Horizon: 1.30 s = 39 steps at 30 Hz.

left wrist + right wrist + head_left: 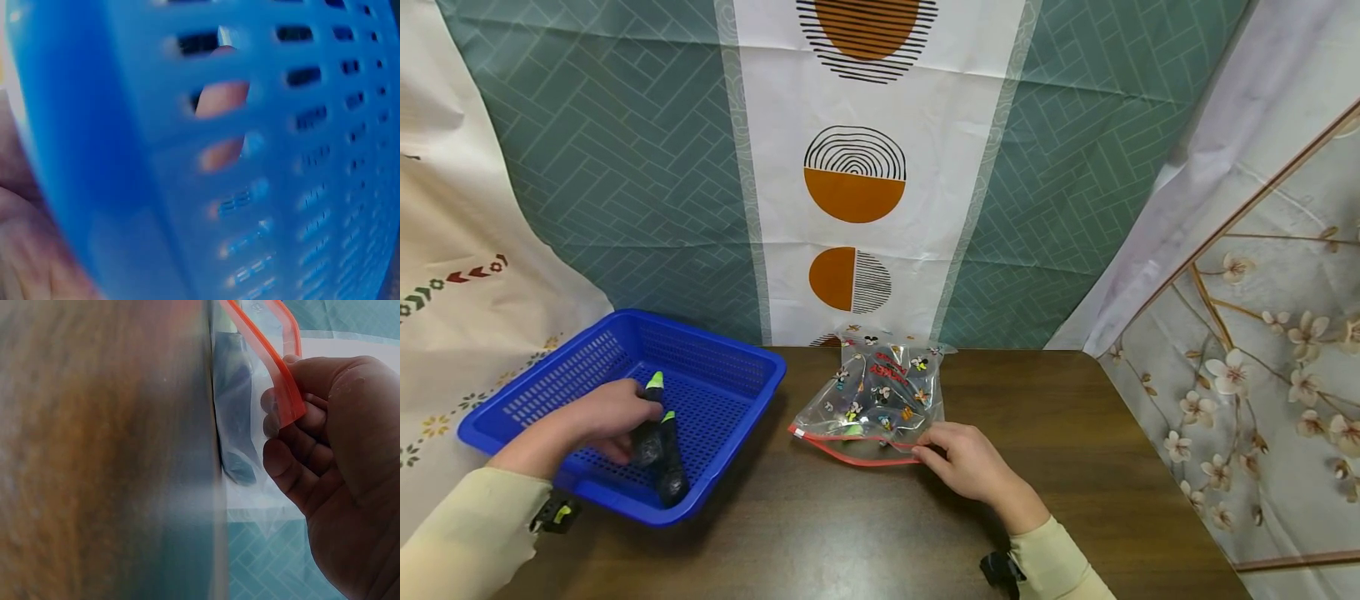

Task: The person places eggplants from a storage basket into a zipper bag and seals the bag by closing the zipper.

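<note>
In the head view, my left hand [606,414] reaches into a blue plastic basket [752,367] and grips a black, elongated item with a lime-green tip [656,381]. A second black item of the same kind [673,467] lies beside it on the basket floor. The basket's slotted wall [144,187] covers most of the left wrist view, with finger parts showing through the slots. My right hand [966,461] pinches the right end of the red zip edge [275,369] of a clear zip bag [880,387] with cartoon prints. Inside the bag lies a dark item [234,406].
Basket and bag both rest on a dark brown wooden table [820,533]. A green and white patterned cloth [647,167] hangs behind the table. Floral cloth [1240,375] borders the right side, and a cream cloth [467,292] borders the left.
</note>
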Tool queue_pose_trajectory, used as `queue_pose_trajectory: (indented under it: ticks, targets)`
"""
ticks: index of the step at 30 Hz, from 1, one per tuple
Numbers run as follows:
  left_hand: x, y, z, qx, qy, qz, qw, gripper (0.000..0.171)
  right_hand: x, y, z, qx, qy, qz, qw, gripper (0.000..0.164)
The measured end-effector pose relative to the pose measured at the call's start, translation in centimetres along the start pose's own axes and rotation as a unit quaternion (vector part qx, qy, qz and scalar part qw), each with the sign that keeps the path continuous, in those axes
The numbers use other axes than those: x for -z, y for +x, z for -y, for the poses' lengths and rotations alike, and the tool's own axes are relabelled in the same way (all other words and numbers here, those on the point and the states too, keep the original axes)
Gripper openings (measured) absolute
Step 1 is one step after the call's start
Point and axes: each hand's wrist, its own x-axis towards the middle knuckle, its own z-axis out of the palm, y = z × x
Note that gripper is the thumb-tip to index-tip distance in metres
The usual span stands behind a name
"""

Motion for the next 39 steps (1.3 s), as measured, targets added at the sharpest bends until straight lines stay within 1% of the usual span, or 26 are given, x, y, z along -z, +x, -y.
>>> queue_pose_trajectory:
  ticks: [3, 9, 16, 25, 32, 39]
  targets:
    - [-0.2, -0.1, -0.3, -0.008, -0.020, -0.006, 0.9998, 0.035, 0.0, 0.0, -0.1, 0.003, 0.001, -0.002, 1.000, 0.010]
    - [-0.4, -0.2, -0.6, -0.018, -0.049, -0.007, 0.9986, 0.048, 0.0, 0.0, -0.1, 0.014, -0.004, -0.010, 1.000, 0.011]
    - [-0.6, -0.1, -0.5, -0.034, -0.088, -0.004, 0.9955, 0.064, 0.1, 0.0, 0.1, 0.003, -0.010, 0.000, 1.000, 0.010]
    - [-1.2, -0.6, -1.3, -0.053, -0.127, -0.003, 0.9904, 0.071, 0.1, 0.0, 0.1, -0.001, -0.009, 0.000, 1.000, 0.009]
    - [-2.2, -0.7, -1.9, -0.067, -0.141, -0.011, 0.9877, 0.075, 0.0, 0.0, 0.0, 0.008, -0.009, -0.005, 1.000, 0.009]
    - [-3.2, -0.9, -3.1, -0.079, -0.143, -0.020, 0.9863, 0.077, 0.0, -0.1, 0.0, 0.006, -0.008, -0.005, 1.000, 0.009]
